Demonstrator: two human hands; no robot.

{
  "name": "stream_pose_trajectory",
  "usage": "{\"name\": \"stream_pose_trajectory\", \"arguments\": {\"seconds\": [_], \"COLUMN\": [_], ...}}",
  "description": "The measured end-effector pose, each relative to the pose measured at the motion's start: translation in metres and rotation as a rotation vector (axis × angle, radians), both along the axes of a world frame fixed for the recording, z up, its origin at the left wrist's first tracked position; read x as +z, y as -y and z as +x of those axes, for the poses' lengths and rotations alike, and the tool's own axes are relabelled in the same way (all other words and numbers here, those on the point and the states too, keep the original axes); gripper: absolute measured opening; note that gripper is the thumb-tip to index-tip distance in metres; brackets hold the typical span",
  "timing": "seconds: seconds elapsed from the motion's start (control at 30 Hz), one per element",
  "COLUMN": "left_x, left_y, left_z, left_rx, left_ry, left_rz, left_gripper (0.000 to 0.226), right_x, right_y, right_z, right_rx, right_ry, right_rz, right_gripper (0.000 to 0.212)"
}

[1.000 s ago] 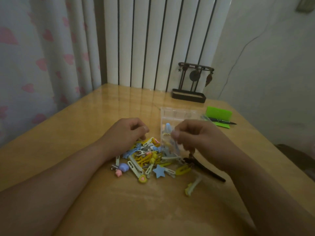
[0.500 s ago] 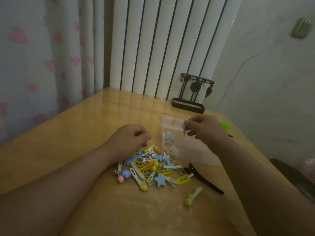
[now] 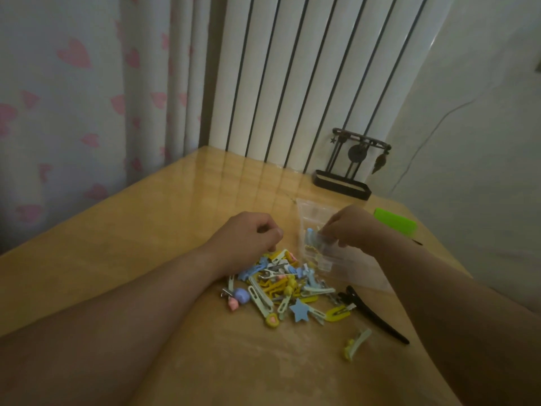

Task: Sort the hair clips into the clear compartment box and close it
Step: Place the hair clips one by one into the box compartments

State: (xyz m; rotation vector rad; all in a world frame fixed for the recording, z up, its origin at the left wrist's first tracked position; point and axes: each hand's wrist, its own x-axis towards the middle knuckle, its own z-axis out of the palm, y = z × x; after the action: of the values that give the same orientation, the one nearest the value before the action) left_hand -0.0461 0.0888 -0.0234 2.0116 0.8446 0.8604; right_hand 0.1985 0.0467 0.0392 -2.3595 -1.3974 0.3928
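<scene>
**A:** Entry one: hair clips, location?

**B:** The main pile of hair clips [image 3: 281, 285] lies loose on the desk [image 3: 146, 244], just in front of the clear compartment box [image 3: 357, 271]. It is a mix of blue, yellow, pale green and pink. A blue star clip [image 3: 299, 310] sits at its near edge. A long black clip [image 3: 377, 317] lies to the right of the pile, and one pale yellow-green clip [image 3: 357, 344] lies alone, nearer the person.

**A:** Entry two: the box?

**B:** It is open and lies behind the pile. A blue clip [image 3: 308, 235] and something yellowish are in a compartment on its left side.

**A:** Entry three: left grip?

**B:** The left grip [image 3: 248, 238] is at the far edge of the pile with its fingers curled under. I cannot tell whether they hold a clip.

**A:** Entry four: right grip?

**B:** The right grip [image 3: 351, 227] is over the box, fingertips drawn together beside the blue clip. This part is blurred, so I cannot tell what it holds, if anything.

**A:** Sundries?

**B:** At the back of the desk stands a dark metal stand [image 3: 348, 168], with a green item [image 3: 395, 224] at the far right. To the left hangs a curtain with pink hearts [image 3: 73, 98].
</scene>
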Motion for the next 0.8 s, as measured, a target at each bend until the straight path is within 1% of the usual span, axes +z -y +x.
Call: {"name": "stream_pose_trajectory", "arguments": {"seconds": [0.17,0.23,0.33,0.43,0.5,0.57,0.63,0.73,0.8], "left_x": [0.000,0.000,-0.001,0.000,-0.001,-0.002,-0.001,0.003,0.004], "left_y": [-0.001,-0.001,0.000,0.000,-0.003,-0.004,-0.002,0.002,0.005], "left_z": [-0.001,-0.002,-0.002,-0.004,-0.006,-0.008,-0.009,-0.007,-0.005], "left_rx": [0.002,0.003,-0.001,0.007,0.019,0.028,0.032,0.035,0.041], "left_ry": [-0.005,-0.006,-0.007,-0.009,-0.012,-0.016,-0.020,-0.030,-0.027], "left_rz": [0.003,0.005,0.003,0.014,0.011,0.005,0.008,0.027,0.018], "left_gripper": [0.020,0.020,0.020,0.019,0.018,0.017,0.017,0.016,0.017], "right_x": [-0.003,-0.006,-0.007,0.001,0.004,-0.004,-0.020,-0.040,-0.043], "right_y": [0.000,0.005,0.022,0.051,0.070,0.088,0.105,0.122,0.123], "right_z": [-0.002,-0.004,-0.004,0.003,0.013,0.027,0.041,0.052,0.057], "right_rx": [-0.004,-0.003,-0.007,-0.036,-0.099,-0.199,-0.274,-0.284,-0.274], "right_ry": [-0.013,0.011,0.053,0.010,-0.027,-0.026,-0.048,-0.130,-0.213], "right_rz": [0.020,0.069,0.303,0.577,0.694,0.772,0.798,0.722,0.655], "right_gripper": [0.023,0.028,0.027,0.022,0.020,0.019,0.018,0.015,0.027]}}
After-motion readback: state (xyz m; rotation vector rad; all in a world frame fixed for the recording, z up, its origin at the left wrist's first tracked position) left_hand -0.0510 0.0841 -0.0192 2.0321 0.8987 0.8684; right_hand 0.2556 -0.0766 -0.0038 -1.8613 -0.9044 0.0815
